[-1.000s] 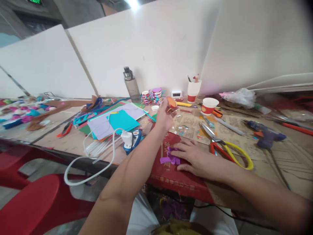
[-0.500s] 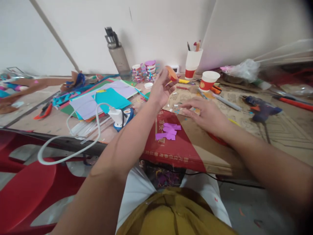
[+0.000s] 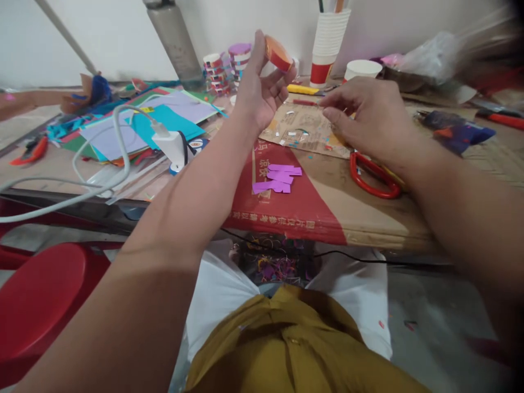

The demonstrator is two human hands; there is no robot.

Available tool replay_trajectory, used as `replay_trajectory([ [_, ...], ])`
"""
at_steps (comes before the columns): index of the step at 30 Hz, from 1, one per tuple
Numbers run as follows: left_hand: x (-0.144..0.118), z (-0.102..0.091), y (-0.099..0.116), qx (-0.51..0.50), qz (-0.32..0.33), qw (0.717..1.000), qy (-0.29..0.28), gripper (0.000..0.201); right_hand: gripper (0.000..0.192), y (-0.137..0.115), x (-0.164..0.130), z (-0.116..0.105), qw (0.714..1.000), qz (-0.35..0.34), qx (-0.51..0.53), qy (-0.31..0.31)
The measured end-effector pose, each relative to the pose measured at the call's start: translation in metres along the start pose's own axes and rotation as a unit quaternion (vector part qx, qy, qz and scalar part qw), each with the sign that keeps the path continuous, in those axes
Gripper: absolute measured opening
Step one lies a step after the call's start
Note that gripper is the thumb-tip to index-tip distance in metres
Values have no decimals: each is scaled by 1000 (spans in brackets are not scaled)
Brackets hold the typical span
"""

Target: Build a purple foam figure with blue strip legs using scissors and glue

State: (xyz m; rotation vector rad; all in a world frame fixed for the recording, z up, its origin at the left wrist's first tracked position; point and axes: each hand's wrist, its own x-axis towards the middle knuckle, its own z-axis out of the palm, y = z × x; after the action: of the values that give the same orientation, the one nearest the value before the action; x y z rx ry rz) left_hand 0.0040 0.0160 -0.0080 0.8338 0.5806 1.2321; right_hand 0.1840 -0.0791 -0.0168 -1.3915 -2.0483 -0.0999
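My left hand is raised over the table, its thumb and fingers gripping a short red cut-down paper cup with an orange round face, tilted. To its right, my right hand hovers with fingers bent and a gap between thumb and forefinger; nothing shows in it. Red-handled scissors lie just below that hand, partly hidden by the wrist. On the red part of the cardboard, between my forearms, are several purple paper strips. Tiny white paper bits are scattered beyond them.
At the back stand two decorated cup stacks, a grey bottle, stacked paper cups holding pens, and another white-rimmed cup. Coloured paper sheets and a white charger lie left; a glue gun lies right.
My view has tilted down and come closer. The left hand still grips the cut-down cup. My right hand has lifted and moved away from the paper bits, uncovering the scissors' handle.
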Motion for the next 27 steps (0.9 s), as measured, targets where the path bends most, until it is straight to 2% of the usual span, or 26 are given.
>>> replay_trajectory([
  [8,0,3,0,28,-9,999,-23,37,23,-4,-2,-1,1000,-15,-18,-21],
  [13,1,5,-2,22,-14,1000,3,31,29,-6,-4,-1,1000,-7,-10,-29],
  [19,-3,8,-3,-35,-35,999,11,54,36,-5,-4,-1,999,-14,10,-45],
  [23,-5,10,-3,-35,-41,998,21,44,35,-6,-6,-3,999,-22,6,-44],
  [27,-4,9,-2,-31,-39,999,22,44,34,-6,-6,-3,999,-25,1,-41],
])
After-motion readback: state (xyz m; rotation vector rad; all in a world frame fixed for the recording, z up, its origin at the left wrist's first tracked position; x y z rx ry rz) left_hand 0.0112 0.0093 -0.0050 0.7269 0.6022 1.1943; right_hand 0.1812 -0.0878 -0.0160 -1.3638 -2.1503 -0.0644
